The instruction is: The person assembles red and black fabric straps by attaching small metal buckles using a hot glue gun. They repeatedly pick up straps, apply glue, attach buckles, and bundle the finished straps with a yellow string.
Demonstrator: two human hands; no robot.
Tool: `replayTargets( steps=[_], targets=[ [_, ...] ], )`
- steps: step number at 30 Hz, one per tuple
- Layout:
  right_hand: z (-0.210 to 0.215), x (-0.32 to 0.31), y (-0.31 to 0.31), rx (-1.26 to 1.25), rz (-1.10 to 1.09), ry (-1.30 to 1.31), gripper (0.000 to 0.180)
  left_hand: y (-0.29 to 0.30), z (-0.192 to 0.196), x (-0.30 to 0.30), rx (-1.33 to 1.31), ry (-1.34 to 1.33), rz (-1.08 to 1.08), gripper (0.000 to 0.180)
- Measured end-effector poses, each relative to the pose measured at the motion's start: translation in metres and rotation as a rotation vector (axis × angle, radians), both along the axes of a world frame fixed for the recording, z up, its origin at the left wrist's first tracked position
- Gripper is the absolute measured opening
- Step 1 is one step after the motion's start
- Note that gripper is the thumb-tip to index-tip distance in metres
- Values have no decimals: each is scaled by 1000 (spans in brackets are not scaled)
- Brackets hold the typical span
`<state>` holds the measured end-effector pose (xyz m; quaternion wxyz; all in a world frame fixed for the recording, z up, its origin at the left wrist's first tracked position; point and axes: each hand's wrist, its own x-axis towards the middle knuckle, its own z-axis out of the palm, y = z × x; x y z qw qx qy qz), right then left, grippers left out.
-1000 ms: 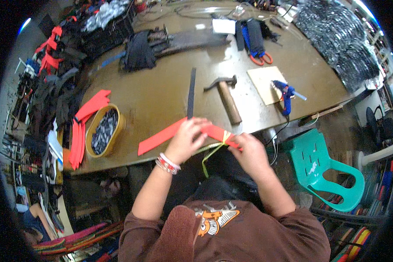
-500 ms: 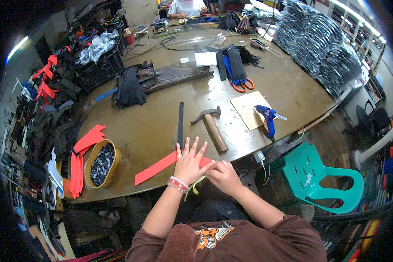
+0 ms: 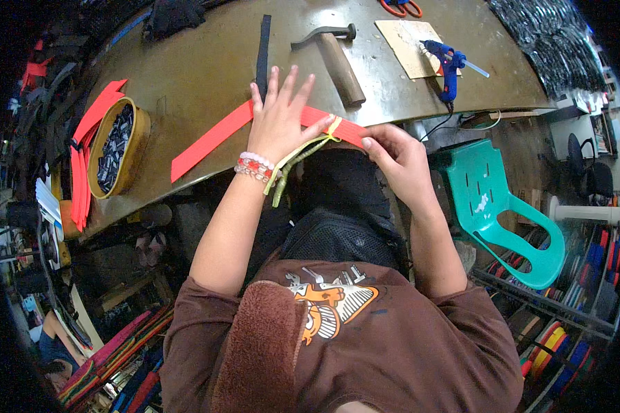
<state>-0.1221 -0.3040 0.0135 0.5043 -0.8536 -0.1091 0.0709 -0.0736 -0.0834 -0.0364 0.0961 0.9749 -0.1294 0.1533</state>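
My left hand (image 3: 279,124) lies flat with fingers spread over a long red strap (image 3: 210,141) at the front edge of the table. Between finger and thumb, my right hand (image 3: 399,158) grips the strap's right end, which sticks out past the edge and looks like several layers. A yellow-green cord (image 3: 303,147) is tied around the red layers between my hands, and its loose ends hang down beside my left wrist. Beyond my left fingertips lies a black strip (image 3: 263,58). A wooden-handled hammer (image 3: 342,72) rests to the right of that strip.
At the left, a yellow tub (image 3: 143,148) holds many small dark pieces, with more red straps (image 3: 93,124) beside it. A blue glue gun (image 3: 449,76) sits by a pale board (image 3: 393,47) at the right. A green plastic chair (image 3: 482,186) stands right of my arm.
The view has tilted down toward my lap. My right hand has moved rightward along the red strap to its end, uncovering the cord tie. My left hand stays spread on the strap.
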Motion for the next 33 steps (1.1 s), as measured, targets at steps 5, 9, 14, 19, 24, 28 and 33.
replayTargets(
  steps=[5,9,14,19,24,28,33],
  targets=[
    [-24,-18,28,626,-51,880,35,-1,2,-2,49,-20,9,84],
    [-59,-13,59,970,-200,764,24,-3,6,-3,81,54,3,84],
    [-64,-11,68,889,-278,687,17,-5,15,-4,64,160,6,87],
    [-34,-19,51,420,-47,423,17,-6,22,-8,27,159,11,84],
    [-17,-5,36,-304,-3,-593,15,-4,16,-6,32,140,0,86],
    [-17,13,52,-377,150,-673,13,-2,10,-3,91,167,7,89],
    [-21,9,69,-319,184,-583,11,-1,8,-3,150,143,30,91]
  ],
)
